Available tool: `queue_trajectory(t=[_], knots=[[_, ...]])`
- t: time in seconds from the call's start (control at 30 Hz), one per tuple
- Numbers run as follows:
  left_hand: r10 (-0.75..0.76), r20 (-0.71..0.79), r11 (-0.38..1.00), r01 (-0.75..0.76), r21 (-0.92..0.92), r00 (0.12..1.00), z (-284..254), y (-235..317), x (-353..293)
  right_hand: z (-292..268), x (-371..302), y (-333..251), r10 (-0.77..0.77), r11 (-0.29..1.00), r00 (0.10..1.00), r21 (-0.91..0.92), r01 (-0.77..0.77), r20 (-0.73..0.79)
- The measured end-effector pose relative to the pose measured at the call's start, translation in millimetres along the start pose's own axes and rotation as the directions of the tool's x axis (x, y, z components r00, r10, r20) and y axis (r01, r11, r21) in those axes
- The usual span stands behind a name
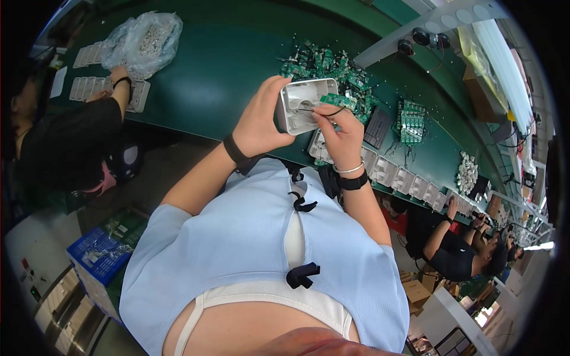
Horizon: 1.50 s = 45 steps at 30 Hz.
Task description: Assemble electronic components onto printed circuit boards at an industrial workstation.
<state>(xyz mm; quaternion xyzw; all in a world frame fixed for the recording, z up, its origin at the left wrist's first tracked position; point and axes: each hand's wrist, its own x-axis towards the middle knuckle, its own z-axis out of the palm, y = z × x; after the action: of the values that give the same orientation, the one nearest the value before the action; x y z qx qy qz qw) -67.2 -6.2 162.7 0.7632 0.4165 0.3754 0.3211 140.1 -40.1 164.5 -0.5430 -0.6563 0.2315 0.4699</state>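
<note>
At the far left a co-worker in a black top (71, 145) sits at the green conveyor belt (225, 77), both hands resting on flat rows of white switch plates (89, 88), with a clear plastic bag of small white parts (145, 40) lying just beyond them on the belt. Lower left, near the floor, stands a blue plastic crate (101, 255). Toward the middle, the person's left hand (261, 118) is closed around the left side of a white plastic housing (303, 105), thumb on its near edge and fingers wrapped behind it, holding it up above the near edge of the belt with its hollow inside facing the camera. Just right of it, the right hand (339, 133) is pinched shut on a thin black wire (323, 111) that runs into the housing, beside a small green circuit board (335, 99) that sits at the housing's right edge. Behind the housing a loose heap of green circuit boards (323, 64) lies on the belt, and a second smaller stack of boards (411, 121) lies farther right. Along the near edge of the belt, a row of empty white housings (404, 178) runs off to the right, ending near a pile of small white parts (467, 172). At the right, another seated worker (460, 252) in dark clothes reaches a hand up to the belt.
</note>
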Motion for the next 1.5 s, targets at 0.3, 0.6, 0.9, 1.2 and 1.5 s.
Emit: queue_trajectory(t=[0.3,0.6,0.9,1.2,1.5], knots=[[-0.001,0.007,1.000,0.000,0.029,1.000,3,9,1,-9,4,0,-0.126,0.981,0.984,-0.130,0.142,0.128],[-0.028,-0.008,0.996,0.027,-0.086,1.000,10,5,2,4,2,-5,-0.040,0.971,0.987,-0.228,0.075,0.153],[-0.050,0.037,0.991,0.054,-0.125,0.998,7,-5,-4,-15,0,5,-0.063,0.976,0.997,-0.208,0.069,0.036],[-0.098,0.089,0.970,0.115,-0.215,0.991,1,3,-2,-19,5,3,-0.162,0.929,0.981,-0.319,0.187,0.101],[-0.091,0.196,0.964,0.135,-0.229,0.976,-11,2,-1,-21,4,4,0.101,0.992,0.988,0.091,-0.091,-0.113]])
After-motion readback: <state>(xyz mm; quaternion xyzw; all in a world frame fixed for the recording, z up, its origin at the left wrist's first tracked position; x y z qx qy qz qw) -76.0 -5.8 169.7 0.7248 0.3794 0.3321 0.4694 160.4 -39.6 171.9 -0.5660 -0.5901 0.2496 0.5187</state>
